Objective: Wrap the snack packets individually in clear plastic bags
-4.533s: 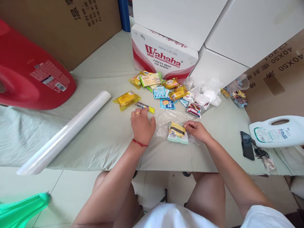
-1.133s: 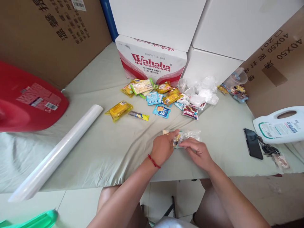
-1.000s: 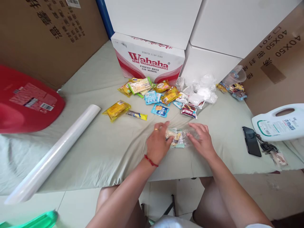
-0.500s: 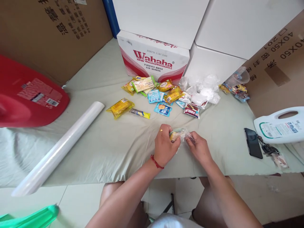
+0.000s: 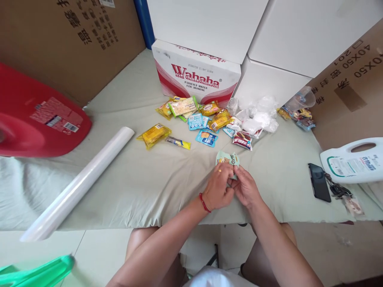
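My left hand [image 5: 218,189] and my right hand [image 5: 245,188] meet near the front edge of the green-covered table [image 5: 143,175]. Together they pinch a small bundle of snack packets [image 5: 228,160] wrapped in clear film, tipped up so its pale green back faces me. Fingers of both hands are curled round its lower edge. A ring shows on my left hand and a red cord on that wrist. Behind the bundle lies a scatter of snack packets [image 5: 197,119], yellow, blue and red.
A roll of clear film [image 5: 77,185] lies diagonally at the left. A red jug [image 5: 36,119] lies further left. A Wahaha carton [image 5: 196,75] and white boxes stand behind. Crumpled plastic bags [image 5: 259,115], a phone [image 5: 318,181], keys and a white jug [image 5: 354,161] are at the right.
The film-wrapped packets lay flat under my hands a second ago. Both hands have since gathered the film round them and lifted the bundle upright, drawing together beneath it.
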`<state>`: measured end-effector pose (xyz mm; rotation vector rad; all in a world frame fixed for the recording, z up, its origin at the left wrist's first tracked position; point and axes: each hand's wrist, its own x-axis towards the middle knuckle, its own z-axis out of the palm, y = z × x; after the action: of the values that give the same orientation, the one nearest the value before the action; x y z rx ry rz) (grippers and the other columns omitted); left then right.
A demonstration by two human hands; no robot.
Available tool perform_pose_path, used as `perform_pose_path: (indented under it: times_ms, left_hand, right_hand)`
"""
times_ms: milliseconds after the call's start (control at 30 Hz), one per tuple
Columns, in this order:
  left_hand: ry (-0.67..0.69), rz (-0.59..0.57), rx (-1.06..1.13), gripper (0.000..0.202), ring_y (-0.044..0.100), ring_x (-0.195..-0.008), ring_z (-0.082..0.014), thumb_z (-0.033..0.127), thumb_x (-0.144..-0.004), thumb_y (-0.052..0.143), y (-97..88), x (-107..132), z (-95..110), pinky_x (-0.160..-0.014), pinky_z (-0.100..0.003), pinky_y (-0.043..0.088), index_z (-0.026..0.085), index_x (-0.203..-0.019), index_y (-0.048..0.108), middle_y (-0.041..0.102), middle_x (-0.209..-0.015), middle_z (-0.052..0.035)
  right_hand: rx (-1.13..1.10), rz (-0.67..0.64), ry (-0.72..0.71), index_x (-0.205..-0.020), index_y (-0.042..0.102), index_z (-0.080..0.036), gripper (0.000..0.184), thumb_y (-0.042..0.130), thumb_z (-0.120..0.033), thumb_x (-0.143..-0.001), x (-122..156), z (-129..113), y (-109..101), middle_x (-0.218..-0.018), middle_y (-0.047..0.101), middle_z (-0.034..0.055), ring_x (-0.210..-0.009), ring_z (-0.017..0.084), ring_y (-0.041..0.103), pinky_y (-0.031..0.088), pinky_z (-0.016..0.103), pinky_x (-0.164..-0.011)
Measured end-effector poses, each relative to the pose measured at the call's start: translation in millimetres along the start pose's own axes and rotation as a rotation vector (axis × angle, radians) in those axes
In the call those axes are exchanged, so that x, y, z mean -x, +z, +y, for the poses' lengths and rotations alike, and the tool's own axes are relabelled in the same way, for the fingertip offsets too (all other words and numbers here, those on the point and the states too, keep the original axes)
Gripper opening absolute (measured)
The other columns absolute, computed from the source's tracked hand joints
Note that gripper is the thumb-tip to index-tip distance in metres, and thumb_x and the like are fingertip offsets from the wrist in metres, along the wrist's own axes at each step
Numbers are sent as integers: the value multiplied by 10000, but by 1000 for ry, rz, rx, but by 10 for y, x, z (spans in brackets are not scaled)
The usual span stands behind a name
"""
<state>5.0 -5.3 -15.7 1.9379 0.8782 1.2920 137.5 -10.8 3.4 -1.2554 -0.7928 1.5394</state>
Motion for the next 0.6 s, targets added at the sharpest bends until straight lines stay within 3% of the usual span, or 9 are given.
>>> perform_pose_path:
  times_ms: [167, 300, 400, 467, 533, 600]
  left_hand:
    - [-318, 266, 522, 291, 605, -877, -189, 178, -661, 499, -116, -113, -100, -788, -364, 523, 251, -916, 378, 538, -962, -35]
    - [-579, 397, 619, 263, 590, -822, -161, 209, -610, 527, -240, -180, -192, -674, -285, 467, 237, -848, 418, 535, -921, -16]
    - [-661, 413, 622, 254, 560, -840, -152, 177, -565, 556, -291, -190, -214, -656, -253, 425, 222, -802, 478, 543, -887, -6]
    - [-675, 369, 609, 224, 551, -836, -160, 184, -560, 568, -294, -186, -210, -663, -261, 430, 218, -773, 505, 559, -864, -8]
    - [-705, 310, 629, 196, 555, -813, -161, 184, -564, 573, -281, -177, -195, -666, -269, 429, 210, -753, 526, 581, -843, -7]
    - [-751, 258, 659, 173, 554, -774, -152, 177, -564, 577, -262, -170, -175, -669, -273, 424, 200, -733, 548, 596, -820, -3]
  right_hand:
    - [47, -103, -62, -1232, 656, -265, 495, 777, -512, -821, -42, 83, -1, -1241, 707, 73, -1056, 233, 678, 559, 391, -947]
    - [237, -50, -148, -1205, 684, -256, 415, 734, -494, -868, 10, 58, -200, -1170, 734, 44, -1055, 223, 671, 521, 390, -1005]
    - [478, 45, -225, -1155, 727, -241, 350, 717, -462, -884, 56, -69, -556, -1110, 744, 21, -1038, 211, 658, 514, 361, -992]
    - [559, 175, -222, -1091, 755, -220, 340, 765, -444, -836, 56, -207, -879, -990, 749, 14, -900, 198, 660, 562, 320, -831]
    - [481, 380, -192, -969, 766, -183, 317, 843, -400, -750, 4, -387, -1238, -844, 728, 9, -695, 160, 611, 541, 262, -594]
    - [309, 592, -196, -881, 733, -169, 269, 871, -332, -719, -124, -598, -1601, -791, 704, 1, -587, 117, 550, 497, 224, -478]
